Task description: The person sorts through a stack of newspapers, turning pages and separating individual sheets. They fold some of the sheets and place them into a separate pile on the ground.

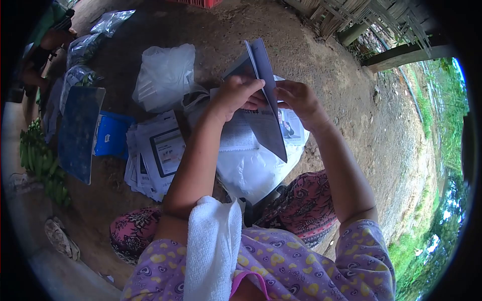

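Observation:
A thin, grey, folded paper sheet (264, 75) stands upright on edge between my hands, its leaves parted at the top. My left hand (236, 96) grips it from the left, the thumb on the near side and some fingers behind a leaf. On its right face my right hand (300, 103) pinches the sheet, the fingertips partly hidden by it. Printed newspaper pages (236, 133) lie just below my hands, on top of a white plastic bag (251, 173) on the ground before my knees.
A stack of printed sheets (160, 150) lies left of my forearm. Beyond it are another white plastic bag (165, 75), a blue plastic stool (111, 134) and a dark board (80, 133). Clear bags (83, 50) and green bananas (40, 158) sit farther left, near another person's arm (55, 40).

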